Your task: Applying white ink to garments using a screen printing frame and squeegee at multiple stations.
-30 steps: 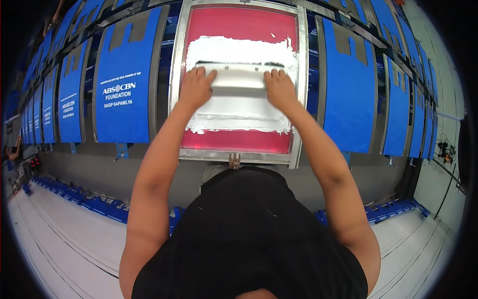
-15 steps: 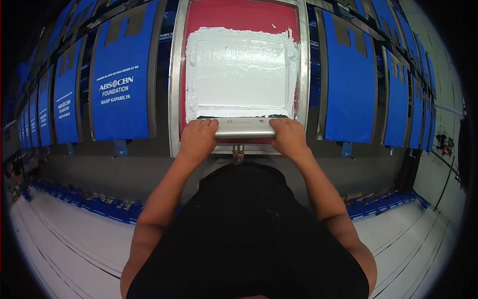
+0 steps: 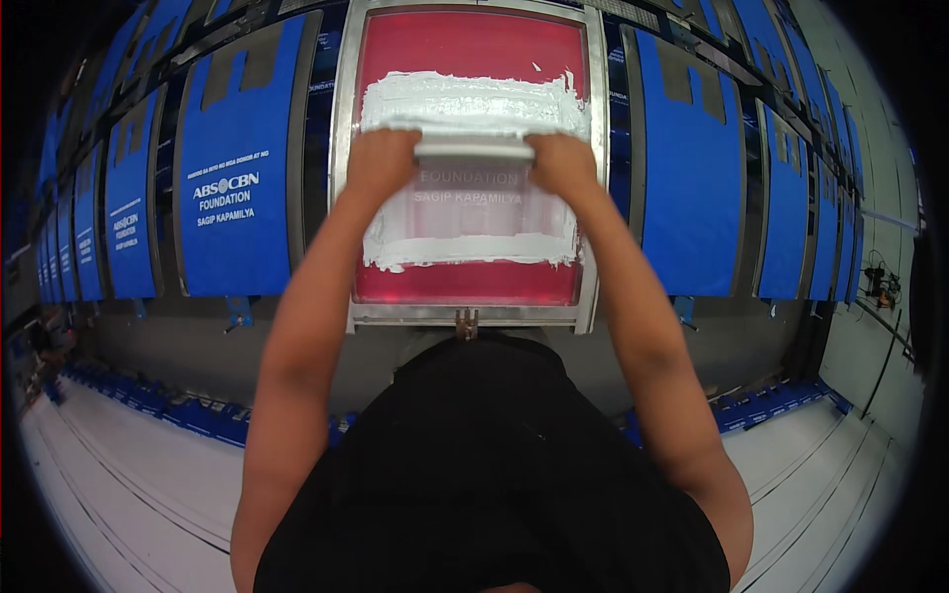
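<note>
A metal-framed screen (image 3: 346,247) with a red surface (image 3: 471,40) carries a band of thick white ink (image 3: 465,94). Across its upper middle lies a long pale squeegee (image 3: 474,148), gripped at its left end by my left hand (image 3: 384,158) and at its right end by my right hand (image 3: 563,163), both with fingers curled round it and slightly blurred. Below the bar the ink is thinned, and faint lettering shows through. A small metal clamp (image 3: 467,321) sits at the middle of the screen's lower edge, just above my black shirt.
Rows of blue fabric pieces on grey boards (image 3: 232,119) line the left, and more (image 3: 689,198) line the right, some printed in white. A light wall with dark cables (image 3: 875,282) is at far right. A pale floor (image 3: 129,484) with thin lines lies below, edged by blue pieces.
Half a second ago the squeegee was at the screen's lower end. Both hands have moved up with it, away from my body, and the ink below it is now a thin film.
</note>
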{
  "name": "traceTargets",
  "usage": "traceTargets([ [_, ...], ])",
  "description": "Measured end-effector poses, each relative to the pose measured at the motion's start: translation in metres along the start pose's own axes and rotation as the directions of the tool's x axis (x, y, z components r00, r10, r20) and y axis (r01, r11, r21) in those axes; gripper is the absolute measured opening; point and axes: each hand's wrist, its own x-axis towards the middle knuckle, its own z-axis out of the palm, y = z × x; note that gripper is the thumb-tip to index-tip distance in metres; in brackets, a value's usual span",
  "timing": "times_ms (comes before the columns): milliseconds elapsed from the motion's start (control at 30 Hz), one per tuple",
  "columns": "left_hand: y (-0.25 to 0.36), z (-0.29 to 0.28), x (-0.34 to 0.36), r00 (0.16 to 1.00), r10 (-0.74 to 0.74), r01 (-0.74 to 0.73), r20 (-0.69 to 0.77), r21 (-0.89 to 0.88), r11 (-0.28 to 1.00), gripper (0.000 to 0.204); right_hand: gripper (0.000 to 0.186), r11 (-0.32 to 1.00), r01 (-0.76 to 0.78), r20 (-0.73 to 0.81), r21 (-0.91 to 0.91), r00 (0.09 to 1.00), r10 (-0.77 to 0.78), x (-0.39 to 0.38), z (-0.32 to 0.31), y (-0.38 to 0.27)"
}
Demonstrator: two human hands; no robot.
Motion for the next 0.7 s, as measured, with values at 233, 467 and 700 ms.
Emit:
traceTargets([
  [233, 0.018, -0.021, -0.057, 0.997, -0.002, 0.009, 0.076, -0.09, 0.996, 0.017, 0.028, 1.0, 0.02, 0.167, -0.014, 0.986, -0.017, -0.05, -0.034, -0.018],
  [467, 0.046, 0.033, -0.146, 0.99, 0.082, -0.101, -0.111, -0.181, 0.978, 0.022, 0.025, 0.986, 0.083, -0.083, 0.148, 0.994, -0.071, -0.149, 0.036, -0.031],
  [700, -0.006, -0.02, 0.032, 1.0, 0.0, -0.001, -0.003, -0.018, 1.0, 0.016, 0.024, 0.989, 0.115, 0.027, -0.089, 0.993, -0.113, 0.035, -0.028, 0.014],
])
